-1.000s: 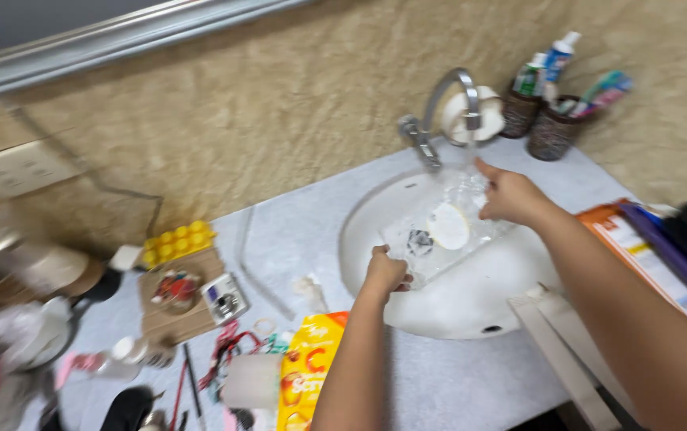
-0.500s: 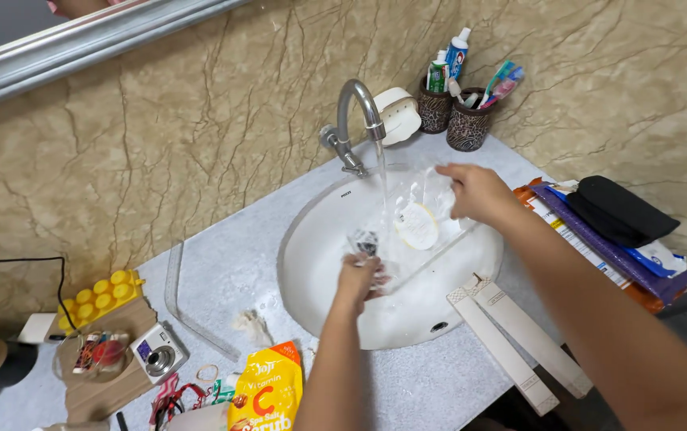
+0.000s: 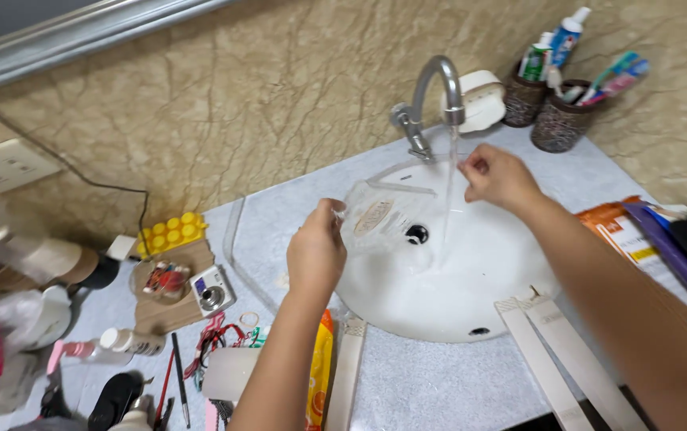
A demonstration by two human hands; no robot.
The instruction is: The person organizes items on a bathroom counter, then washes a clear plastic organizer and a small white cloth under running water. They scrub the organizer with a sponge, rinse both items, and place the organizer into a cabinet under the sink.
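Note:
Both my hands hold a clear plastic bag (image 3: 391,215) stretched out over the white sink (image 3: 471,311). My left hand (image 3: 315,251) pinches its left edge and my right hand (image 3: 499,175) grips its right edge, just right of the water stream. Water runs from the curved metal faucet (image 3: 431,92) down past the bag towards the drain (image 3: 417,234). The bag carries a pale label patch.
Two dark cups with toothbrushes and tubes (image 3: 559,116) stand behind the sink at right. A yellow tray (image 3: 169,233), a small camera (image 3: 213,291), pens and bottles clutter the counter at left. An orange packet (image 3: 319,375) and pale strips (image 3: 543,351) lie at the front edge.
Both hands have lifted the bag up out of the basin and spread it wider under the running water. The view has shifted.

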